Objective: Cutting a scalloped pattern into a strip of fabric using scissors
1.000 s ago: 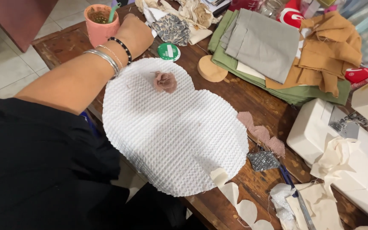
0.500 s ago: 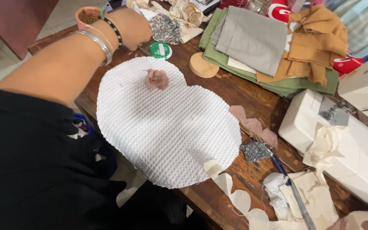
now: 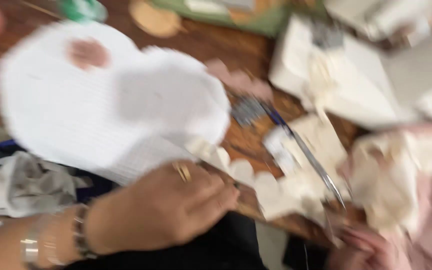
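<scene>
The picture is badly blurred. The left hand (image 3: 163, 207), ringed and loosely curled, sits at the table (image 3: 216, 42) edge, fingertips touching the scalloped cream strip (image 3: 248, 175); whether it grips anything is unclear. The right hand (image 3: 363, 250) is barely visible bottom right, state unclear. The white cloth (image 3: 76, 115) lies just above the left hand.

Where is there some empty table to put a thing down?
The picture is blurry. Bare brown wooden table shows between the big white textured fabric sheet and the round tan disc. The right side is crowded with cream fabric scraps, long scissors and a white sewing machine.
</scene>
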